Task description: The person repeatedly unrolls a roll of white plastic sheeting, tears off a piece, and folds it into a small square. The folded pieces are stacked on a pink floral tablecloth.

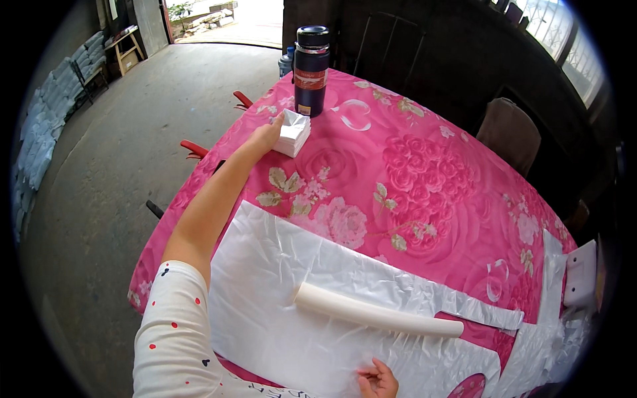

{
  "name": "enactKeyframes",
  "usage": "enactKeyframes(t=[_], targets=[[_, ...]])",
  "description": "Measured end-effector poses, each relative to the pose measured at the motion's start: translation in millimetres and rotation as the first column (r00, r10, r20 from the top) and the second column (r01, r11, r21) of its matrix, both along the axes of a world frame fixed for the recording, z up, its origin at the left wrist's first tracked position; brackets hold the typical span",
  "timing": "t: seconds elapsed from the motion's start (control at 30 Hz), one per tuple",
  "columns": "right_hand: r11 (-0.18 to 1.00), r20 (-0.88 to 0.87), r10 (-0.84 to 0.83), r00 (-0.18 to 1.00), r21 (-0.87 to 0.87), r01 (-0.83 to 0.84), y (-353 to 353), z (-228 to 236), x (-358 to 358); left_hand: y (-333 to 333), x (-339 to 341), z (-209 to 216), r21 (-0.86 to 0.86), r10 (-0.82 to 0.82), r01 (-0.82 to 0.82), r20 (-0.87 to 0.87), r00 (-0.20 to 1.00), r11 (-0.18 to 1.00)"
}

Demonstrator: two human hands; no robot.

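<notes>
At the far left part of the table, my left hand (267,134) is closed on the left side of a small square stack of folded white plastic bags (292,136). A finger lies along the stack's upper edge, and the other fingers are partly hidden. Close to me, a large white plastic bag (259,265) lies flat and wrinkled, with handle-like strips toward the right. Across it rests a smooth off-white tube (378,314), slanting down to the right. My right hand (378,381) is by the bag's near edge, fingers loosely bent and apart, holding nothing.
A dark blue thermos (311,73) with a red band stands just behind the stack. The table wears a pink floral cloth (424,219). Red-handled tools (194,148) poke out past its left edge. A white plastic box (581,273) sits at the right, beside crumpled clear plastic (577,338).
</notes>
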State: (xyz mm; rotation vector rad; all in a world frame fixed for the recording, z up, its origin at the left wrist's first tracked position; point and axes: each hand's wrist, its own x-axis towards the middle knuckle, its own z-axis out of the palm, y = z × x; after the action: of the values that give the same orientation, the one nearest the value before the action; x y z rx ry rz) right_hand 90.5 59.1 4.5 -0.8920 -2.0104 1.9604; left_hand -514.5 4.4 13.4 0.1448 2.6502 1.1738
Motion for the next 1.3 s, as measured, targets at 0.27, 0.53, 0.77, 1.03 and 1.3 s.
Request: enactKeyframes(t=[0.27, 0.53, 0.77, 1.03, 1.3], targets=[[0.999, -0.054, 0.015, 0.998, 0.037, -0.013, -2, 0, -1, -51, 63, 26, 0.291, -0.011, 0.149, -0.428, 0.904, 0.945], [0.987, -0.055, 0.067, 0.996, 0.149, -0.058, -6, 14, 4, -107, 275, 78, 0.280, -0.471, 0.700, -0.572, 0.671, 0.657], [0.500, 0.013, 0.308, 0.951, 0.848, -0.173, 38, 40, -10, -121, 399, 207, 0.213, -0.671, 0.965, -0.740, 0.058, -0.151], [0.207, 0.236, 0.148, 0.960, 0.942, -0.263, 109, 33, -51, -136, 503, 258, 0.044, -0.035, 0.996, -0.999, 0.041, -0.074], [0.183, 0.512, -0.002, 0.859, 0.845, -0.503, 108, 49, -20, -130, 520, 258, -0.139, 0.303, 0.990, -0.944, -0.133, 0.003]])
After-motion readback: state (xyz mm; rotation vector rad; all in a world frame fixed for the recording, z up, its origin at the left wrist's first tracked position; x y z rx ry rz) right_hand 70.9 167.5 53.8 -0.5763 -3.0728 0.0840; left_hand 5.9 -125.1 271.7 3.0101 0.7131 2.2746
